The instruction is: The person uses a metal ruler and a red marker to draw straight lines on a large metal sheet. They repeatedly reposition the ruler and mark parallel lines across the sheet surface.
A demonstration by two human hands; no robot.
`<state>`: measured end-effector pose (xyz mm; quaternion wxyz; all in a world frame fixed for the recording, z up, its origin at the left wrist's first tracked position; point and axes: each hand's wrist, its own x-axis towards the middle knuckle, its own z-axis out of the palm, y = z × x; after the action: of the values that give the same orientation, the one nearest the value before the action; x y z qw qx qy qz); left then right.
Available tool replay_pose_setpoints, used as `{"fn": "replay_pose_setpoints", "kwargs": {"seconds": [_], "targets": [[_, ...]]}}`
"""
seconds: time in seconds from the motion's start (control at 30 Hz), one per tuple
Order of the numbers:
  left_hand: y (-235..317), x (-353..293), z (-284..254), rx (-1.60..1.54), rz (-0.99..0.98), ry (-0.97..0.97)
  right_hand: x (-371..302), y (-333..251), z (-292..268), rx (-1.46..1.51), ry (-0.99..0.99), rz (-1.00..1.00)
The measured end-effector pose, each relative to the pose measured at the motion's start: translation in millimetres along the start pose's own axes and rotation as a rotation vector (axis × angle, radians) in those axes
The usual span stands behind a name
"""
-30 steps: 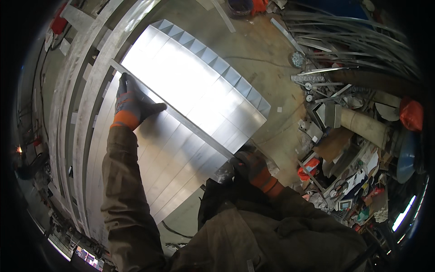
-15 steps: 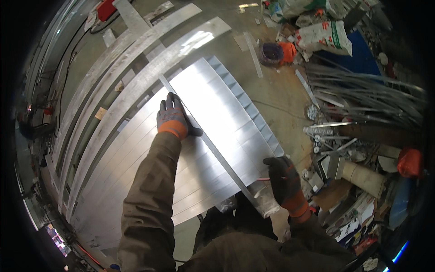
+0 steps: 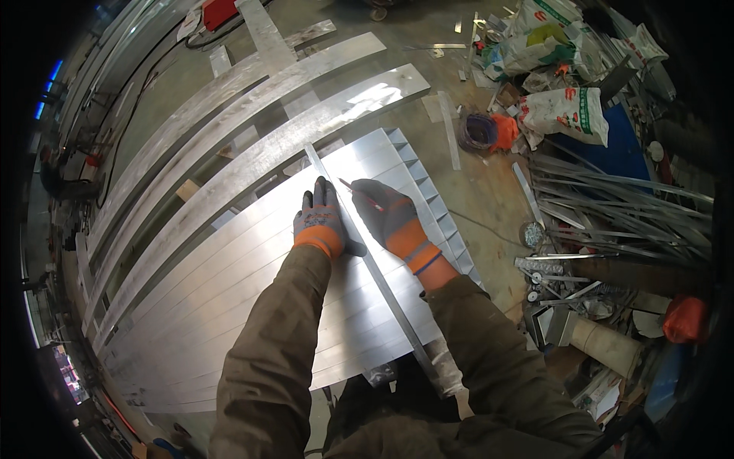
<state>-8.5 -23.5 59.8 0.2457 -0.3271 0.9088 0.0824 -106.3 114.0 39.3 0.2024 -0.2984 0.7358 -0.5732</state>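
Observation:
My left hand [image 3: 319, 222], in a grey and orange work glove, lies with fingers stretched along a long narrow metal bar [image 3: 380, 280]. Its thumb reaches across the bar's edge. Beneath both is a wide, shiny panel of metal strips [image 3: 252, 298], with open box-like ends along its right side. Just right of the bar, my right hand [image 3: 388, 218], gloved alike, is closed around a thin red pencil [image 3: 370, 200]. The pencil's point is beside the bar's far part, over the panel; whether it touches the metal I cannot make out.
Long metal beams [image 3: 306, 112] lie beyond and left of the panel. At the right are a heap of thin metal strips [image 3: 612, 199], a white sack [image 3: 562, 115], a dark purple bucket [image 3: 478, 130] and a red plastic bag [image 3: 686, 319].
My right hand has moved from the panel's near right edge up and left to the bar's far part, bringing the pencil along. My left hand stays on the bar. The whole view has shifted slightly.

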Motion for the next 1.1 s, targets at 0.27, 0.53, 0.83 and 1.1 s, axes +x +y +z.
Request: {"fn": "replay_pose_setpoints", "kwargs": {"seconds": [0.27, 0.53, 0.83, 1.1], "targets": [[-2, 0, 4, -0.012, 0.022, 0.007, 13, 8, 12, -0.208, -0.077, -0.02], [-2, -5, -1, -0.04, 0.024, 0.013, 16, 19, 25, -0.317, -0.079, -0.088], [-4, 6, 11, -0.048, 0.028, 0.091, -27, 4, -3, -0.343, -0.099, -0.121], [-2, 2, 4, -0.041, 0.025, -0.009, -114, -31, -67, -0.22, -0.169, -0.006]]}}
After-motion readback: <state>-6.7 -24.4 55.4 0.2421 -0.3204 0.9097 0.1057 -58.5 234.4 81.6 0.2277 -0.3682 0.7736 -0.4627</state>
